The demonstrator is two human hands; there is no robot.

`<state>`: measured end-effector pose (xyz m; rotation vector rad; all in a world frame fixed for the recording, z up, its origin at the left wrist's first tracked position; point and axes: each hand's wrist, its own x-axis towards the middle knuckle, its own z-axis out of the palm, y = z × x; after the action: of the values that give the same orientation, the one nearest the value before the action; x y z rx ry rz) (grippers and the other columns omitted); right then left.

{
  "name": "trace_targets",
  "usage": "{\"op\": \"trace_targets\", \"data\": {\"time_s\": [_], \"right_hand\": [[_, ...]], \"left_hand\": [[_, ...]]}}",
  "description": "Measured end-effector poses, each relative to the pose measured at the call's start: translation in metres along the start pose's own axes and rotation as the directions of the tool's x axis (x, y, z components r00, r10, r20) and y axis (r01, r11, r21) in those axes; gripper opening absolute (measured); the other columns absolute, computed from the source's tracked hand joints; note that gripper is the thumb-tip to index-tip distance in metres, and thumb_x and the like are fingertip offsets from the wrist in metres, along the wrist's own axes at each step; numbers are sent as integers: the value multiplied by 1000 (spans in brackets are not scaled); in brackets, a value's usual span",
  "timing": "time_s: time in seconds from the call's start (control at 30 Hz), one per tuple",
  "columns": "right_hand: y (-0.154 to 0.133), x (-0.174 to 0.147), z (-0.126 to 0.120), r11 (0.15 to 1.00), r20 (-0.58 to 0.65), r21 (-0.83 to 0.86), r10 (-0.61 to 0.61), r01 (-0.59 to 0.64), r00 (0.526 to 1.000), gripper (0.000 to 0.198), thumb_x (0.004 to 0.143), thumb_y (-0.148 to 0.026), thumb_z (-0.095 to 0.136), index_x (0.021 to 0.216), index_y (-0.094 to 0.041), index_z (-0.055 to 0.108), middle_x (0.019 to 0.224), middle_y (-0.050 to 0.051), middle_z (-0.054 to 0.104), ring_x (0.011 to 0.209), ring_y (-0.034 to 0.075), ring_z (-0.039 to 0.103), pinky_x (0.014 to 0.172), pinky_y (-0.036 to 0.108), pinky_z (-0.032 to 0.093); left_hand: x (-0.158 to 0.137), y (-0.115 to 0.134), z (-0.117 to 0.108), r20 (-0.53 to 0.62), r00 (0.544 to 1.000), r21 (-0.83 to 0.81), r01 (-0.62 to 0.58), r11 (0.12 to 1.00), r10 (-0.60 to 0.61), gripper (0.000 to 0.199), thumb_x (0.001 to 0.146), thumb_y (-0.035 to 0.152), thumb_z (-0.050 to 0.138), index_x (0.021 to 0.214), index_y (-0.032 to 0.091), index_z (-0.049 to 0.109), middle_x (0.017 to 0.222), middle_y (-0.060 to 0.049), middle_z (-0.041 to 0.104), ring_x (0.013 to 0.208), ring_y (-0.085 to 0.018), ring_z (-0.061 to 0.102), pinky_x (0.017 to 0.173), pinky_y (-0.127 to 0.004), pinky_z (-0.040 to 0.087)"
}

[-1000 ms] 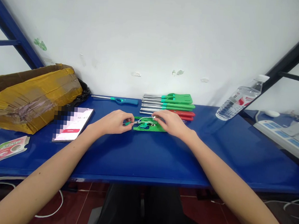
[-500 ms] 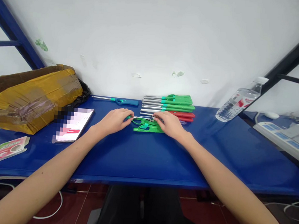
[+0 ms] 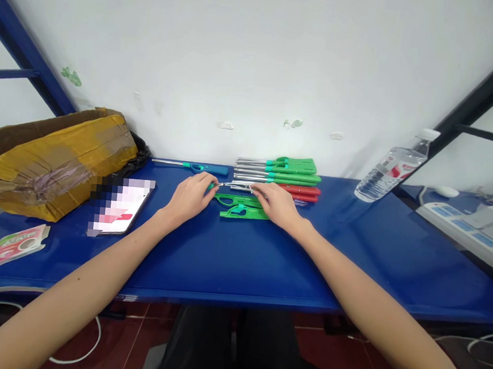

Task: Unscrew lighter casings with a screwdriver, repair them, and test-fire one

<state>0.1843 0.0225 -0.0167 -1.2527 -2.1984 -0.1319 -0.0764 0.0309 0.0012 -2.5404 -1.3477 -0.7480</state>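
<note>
My left hand [image 3: 192,196] pinches a small teal-ended lighter part, mostly hidden by the fingers. Thin pale wires or a tube [image 3: 234,185] run from it to my right hand [image 3: 279,204], whose thumb and finger are closed on the other end. Just below my hands lie green lighter handle shells: an opened half [image 3: 250,213] with a teal trigger, and another green piece [image 3: 225,198] behind it, partly under my right hand. Farther back are long-nosed lighters: several green ones [image 3: 302,166], red ones [image 3: 301,190] and a single blue one [image 3: 216,169].
At the left are a taped cardboard box [image 3: 64,164], a phone [image 3: 127,209] and a printed card [image 3: 18,244]. A water bottle [image 3: 395,168] and a white power strip [image 3: 467,227] stand on the right of the blue table [image 3: 231,268]. A white wall rises behind.
Both hands have lifted slightly away from the green shells, toward the wall, with the wired part stretched between them. The shells have stayed in place.
</note>
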Motion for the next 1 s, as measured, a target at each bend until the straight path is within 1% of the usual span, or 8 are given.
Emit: {"op": "trace_targets", "data": {"time_s": [0.07, 0.13, 0.33, 0.43, 0.6, 0.77, 0.9, 1.0], "right_hand": [[0, 0, 1, 1000, -18, 1, 3, -3, 1000, 29, 99, -30, 47, 117, -20, 68, 108, 9, 73, 99, 25, 66, 84, 36, 51], [1, 1, 2, 1000, -9, 0, 6, -6, 1000, 29, 99, -29, 48, 117, -19, 68, 109, 9, 73, 99, 25, 65, 84, 36, 51], [4, 2, 7, 999, 90, 23, -31, 29, 995, 27, 99, -27, 47, 114, -21, 69, 113, 7, 73, 101, 25, 65, 86, 36, 49], [4, 3, 8, 997, 100, 47, -61, 57, 993, 27, 99, -25, 47, 113, -20, 69, 115, 7, 73, 104, 25, 65, 89, 36, 48], [3, 3, 8, 998, 119, 48, -55, 49, 991, 25, 98, -22, 48, 111, -18, 69, 113, 7, 73, 104, 25, 65, 90, 36, 47], [2, 2, 5, 997, 123, 40, -65, 61, 990, 25, 96, -19, 49, 112, -18, 68, 115, 9, 70, 106, 25, 61, 94, 39, 46], [-6, 1, -1, 988, 71, 91, -130, 123, 989, 26, 97, -24, 50, 116, -18, 66, 118, 11, 67, 109, 25, 58, 97, 40, 45], [-15, 0, -3, 962, 109, 157, -242, 224, 964, 25, 96, -31, 53, 111, -19, 68, 114, 10, 68, 107, 24, 59, 96, 39, 46]], "left_hand": [[0, 0, 1, -18, 1000, -10, 12, 1000, -12, 22, 99, 30, 43, 106, 18, 60, 108, -7, 67, 90, -22, 63, 78, -32, 48], [1, -1, 2, -2, 1000, 6, 8, 1000, -8, 22, 99, 29, 43, 107, 18, 60, 109, -7, 67, 94, -23, 63, 79, -33, 48], [1, -7, 7, 123, 992, 70, -15, 997, 6, 23, 98, 27, 45, 105, 18, 64, 108, -8, 68, 99, -26, 64, 83, -37, 47], [1, -9, 8, 168, 986, 52, -15, 999, 6, 24, 97, 28, 45, 105, 19, 65, 109, -8, 69, 100, -26, 64, 85, -38, 47], [1, -8, 7, 217, 976, 31, -4, 1000, -2, 27, 96, 29, 44, 107, 19, 66, 111, -9, 70, 103, -27, 64, 89, -39, 47], [0, -6, 10, 223, 974, 11, 33, 999, -35, 33, 98, 32, 40, 115, 18, 64, 117, -10, 69, 107, -28, 62, 92, -41, 48], [-1, -7, 16, 187, 982, -73, -24, 997, 37, 39, 97, 37, 41, 124, 16, 60, 123, -12, 66, 115, -29, 58, 99, -44, 46], [-2, -9, 20, 170, 978, -145, -98, 985, 123, 38, 97, 36, 42, 122, 16, 63, 121, -12, 67, 113, -28, 59, 100, -45, 45]]}}
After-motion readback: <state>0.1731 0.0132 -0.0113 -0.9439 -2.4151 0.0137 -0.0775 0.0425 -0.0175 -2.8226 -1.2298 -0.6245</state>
